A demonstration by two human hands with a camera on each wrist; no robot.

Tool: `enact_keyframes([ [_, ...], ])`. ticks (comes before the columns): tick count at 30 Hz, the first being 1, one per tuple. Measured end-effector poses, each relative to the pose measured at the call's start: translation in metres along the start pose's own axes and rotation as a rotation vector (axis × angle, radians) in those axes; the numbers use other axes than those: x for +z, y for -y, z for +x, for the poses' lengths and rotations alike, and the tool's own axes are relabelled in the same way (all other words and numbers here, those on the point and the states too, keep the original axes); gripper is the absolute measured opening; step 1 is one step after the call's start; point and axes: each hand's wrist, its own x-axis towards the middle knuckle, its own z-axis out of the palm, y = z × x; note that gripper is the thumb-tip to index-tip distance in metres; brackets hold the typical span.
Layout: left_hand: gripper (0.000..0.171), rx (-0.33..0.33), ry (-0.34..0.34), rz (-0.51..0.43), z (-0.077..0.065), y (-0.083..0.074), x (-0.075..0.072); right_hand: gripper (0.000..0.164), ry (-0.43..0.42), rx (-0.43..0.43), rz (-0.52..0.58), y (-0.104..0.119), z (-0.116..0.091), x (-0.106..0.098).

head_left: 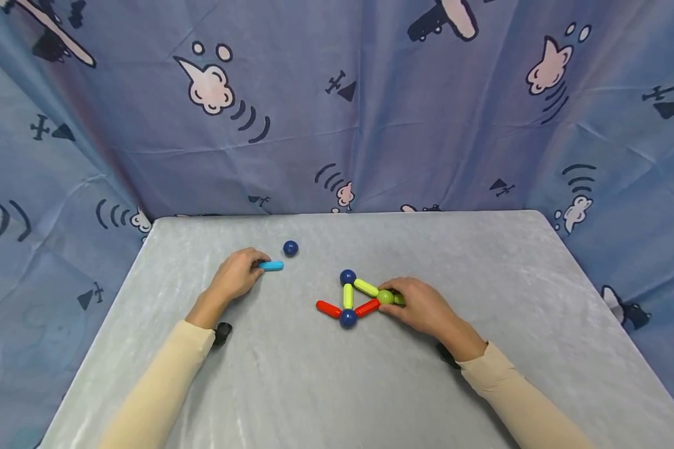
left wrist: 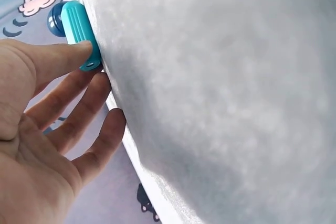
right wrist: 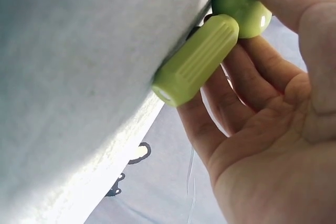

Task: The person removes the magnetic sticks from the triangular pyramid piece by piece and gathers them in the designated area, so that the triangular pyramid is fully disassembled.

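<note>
My left hand (head_left: 238, 273) pinches a light-blue magnetic rod (head_left: 272, 265) between thumb and fingers at the table's left side. A dark-blue ball (head_left: 290, 249) lies just beyond that rod, apart from it in the head view. My right hand (head_left: 421, 305) grips a green ball (head_left: 385, 297), thumb on the near side and fingers on the far side. From this ball a yellow-green rod (right wrist: 197, 61) sticks out under the palm. A yellow rod (head_left: 366, 287) and a red rod (head_left: 367, 307) run from it to two dark-blue balls, joined by another yellow rod (head_left: 347, 296).
A second red rod (head_left: 328, 308) points left from the near dark-blue ball (head_left: 347, 318); the far dark-blue ball (head_left: 347, 277) tops the frame. All lie on a table with a pale grey cloth (head_left: 292, 386). A patterned blue curtain (head_left: 292, 162) closes the back and sides.
</note>
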Motion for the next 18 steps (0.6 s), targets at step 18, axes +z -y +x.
enact_keyframes([
  [18, 0.029, 0.094, -0.117, 0.011, -0.011, -0.018, 0.004, 0.039, -0.012, -0.007, -0.020, -0.002, -0.003, 0.001],
])
